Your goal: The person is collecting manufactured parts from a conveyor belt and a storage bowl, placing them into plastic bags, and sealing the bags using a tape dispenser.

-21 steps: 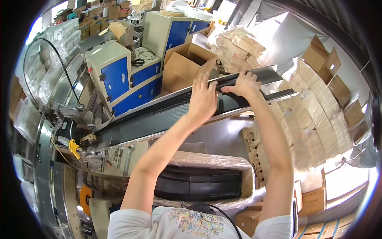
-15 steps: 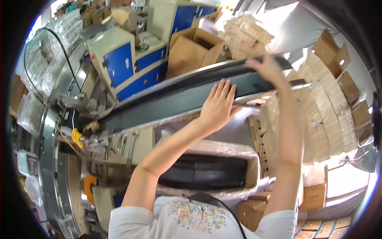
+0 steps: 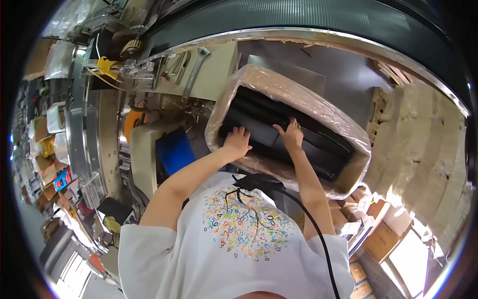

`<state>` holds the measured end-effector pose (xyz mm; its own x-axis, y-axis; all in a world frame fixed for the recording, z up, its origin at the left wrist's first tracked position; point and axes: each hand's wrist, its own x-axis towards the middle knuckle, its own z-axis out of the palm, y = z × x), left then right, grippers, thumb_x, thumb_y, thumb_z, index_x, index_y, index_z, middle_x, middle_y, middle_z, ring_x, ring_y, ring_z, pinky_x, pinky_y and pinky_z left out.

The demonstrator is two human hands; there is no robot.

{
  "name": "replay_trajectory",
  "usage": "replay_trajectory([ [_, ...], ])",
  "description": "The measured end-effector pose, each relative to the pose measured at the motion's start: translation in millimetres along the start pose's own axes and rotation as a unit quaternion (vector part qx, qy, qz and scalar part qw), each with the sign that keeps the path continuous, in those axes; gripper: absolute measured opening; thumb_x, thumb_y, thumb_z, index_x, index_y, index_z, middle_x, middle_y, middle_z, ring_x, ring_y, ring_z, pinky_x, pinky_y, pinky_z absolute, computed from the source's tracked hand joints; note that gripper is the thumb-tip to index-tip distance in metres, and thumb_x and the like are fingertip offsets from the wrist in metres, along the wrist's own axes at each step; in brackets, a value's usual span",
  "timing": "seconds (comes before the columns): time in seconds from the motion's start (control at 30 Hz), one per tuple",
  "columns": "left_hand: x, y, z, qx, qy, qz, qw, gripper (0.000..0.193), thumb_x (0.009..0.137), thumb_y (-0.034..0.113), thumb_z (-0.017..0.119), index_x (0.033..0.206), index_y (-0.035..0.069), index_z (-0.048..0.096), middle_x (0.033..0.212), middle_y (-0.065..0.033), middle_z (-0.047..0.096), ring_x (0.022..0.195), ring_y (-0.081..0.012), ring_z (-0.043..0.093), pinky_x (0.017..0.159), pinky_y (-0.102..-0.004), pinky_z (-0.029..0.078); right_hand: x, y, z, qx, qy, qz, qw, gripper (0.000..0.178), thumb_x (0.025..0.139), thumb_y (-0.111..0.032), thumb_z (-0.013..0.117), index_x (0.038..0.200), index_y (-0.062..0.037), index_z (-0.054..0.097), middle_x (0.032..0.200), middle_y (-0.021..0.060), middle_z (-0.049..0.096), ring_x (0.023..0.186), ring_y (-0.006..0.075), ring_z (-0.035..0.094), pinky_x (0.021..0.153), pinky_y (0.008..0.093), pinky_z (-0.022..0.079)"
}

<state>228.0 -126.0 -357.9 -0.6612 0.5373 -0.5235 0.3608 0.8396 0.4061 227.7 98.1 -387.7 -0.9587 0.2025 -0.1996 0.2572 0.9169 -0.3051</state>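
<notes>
In front of me stands a long carton wrapped in clear plastic film (image 3: 294,87), its top open. Inside lie long, glossy black pieces (image 3: 264,134); I cannot make out exactly what they are. My left hand (image 3: 237,142) rests on them near the carton's left end, fingers apart, palm down. Farther right, my right hand (image 3: 293,135) lies on the same black pieces, with its thumb spread away from the fingers. Neither hand grips anything that shows. The undersides of both hands are hidden.
Across the far side runs a dark conveyor belt (image 3: 279,21) with a metal edge. A wrench (image 3: 195,74) and smaller tools lie on a pale bench at the left. Stacked, pale wrapped bundles (image 3: 423,154) stand at the right. A black cable (image 3: 318,229) hangs over my shirt.
Both hands have come down from the conveyor belt toward me and into the carton, onto the black pieces. The view has tilted down, bringing the carton to the middle.
</notes>
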Motion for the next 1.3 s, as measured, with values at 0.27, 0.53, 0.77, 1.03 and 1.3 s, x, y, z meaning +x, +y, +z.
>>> replay_trajectory([
  [0.27, -24, -3, 16, -0.003, 0.066, 0.027, 0.997, 0.055, 0.072, 0.029, 0.064, 0.116, 0.000, 0.047, 0.121, -0.0212, 0.038, 0.109, -0.0358, 0.039, 0.090, -0.0428, 0.039, 6, -62, 25, -0.018, -0.020, -0.070, 0.997, 0.073, 0.068, -0.057, 0.061, 0.112, -0.0004, 0.046, 0.096, 0.0145, 0.053, 0.096, 0.0300, 0.052, 0.073, 0.0389, 0.048],
  [0.53, -23, -8, 9, -0.017, 0.062, 0.027, 0.998, 0.059, 0.072, 0.025, 0.064, 0.119, -0.002, 0.042, 0.121, -0.0236, 0.037, 0.111, -0.0390, 0.038, 0.094, -0.0450, 0.036, 32, -71, 13, 0.015, -0.060, -0.198, 0.978, 0.056, 0.071, -0.047, 0.064, 0.115, -0.0155, 0.052, 0.096, 0.0072, 0.057, 0.093, 0.0276, 0.055, 0.071, 0.0374, 0.049],
  [0.77, 12, -2, -12, -0.180, 0.051, -0.030, 0.982, 0.065, 0.075, 0.027, 0.064, 0.125, -0.002, 0.034, 0.121, -0.0212, 0.044, 0.113, -0.0340, 0.041, 0.097, -0.0385, 0.033, 19, -55, -37, 0.152, -0.004, -0.269, 0.951, 0.047, 0.064, -0.040, 0.071, 0.100, -0.0110, 0.060, 0.090, 0.0091, 0.061, 0.087, 0.0278, 0.058, 0.071, 0.0392, 0.048],
  [1.03, -21, 156, -258, -0.726, -0.218, 0.213, 0.616, 0.034, 0.085, 0.014, 0.058, 0.117, 0.004, 0.051, 0.109, -0.0032, 0.057, 0.101, -0.0120, 0.051, 0.088, -0.0281, 0.041, -23, -84, -367, 0.085, 0.171, -0.180, 0.965, 0.065, 0.055, -0.034, 0.081, 0.106, -0.0063, 0.052, 0.089, 0.0129, 0.055, 0.081, 0.0291, 0.056, 0.071, 0.0348, 0.047],
  [1.3, 49, 306, -460, -0.809, -0.220, 0.334, 0.431, 0.019, 0.083, -0.002, 0.043, 0.101, -0.003, 0.049, 0.100, -0.0123, 0.058, 0.093, -0.0234, 0.058, 0.088, -0.0360, 0.047, 68, -109, -607, -0.164, 0.221, 0.000, 0.961, 0.079, 0.060, -0.054, 0.071, 0.110, 0.0019, 0.048, 0.101, 0.0230, 0.059, 0.096, 0.0330, 0.057, 0.080, 0.0382, 0.044],
])
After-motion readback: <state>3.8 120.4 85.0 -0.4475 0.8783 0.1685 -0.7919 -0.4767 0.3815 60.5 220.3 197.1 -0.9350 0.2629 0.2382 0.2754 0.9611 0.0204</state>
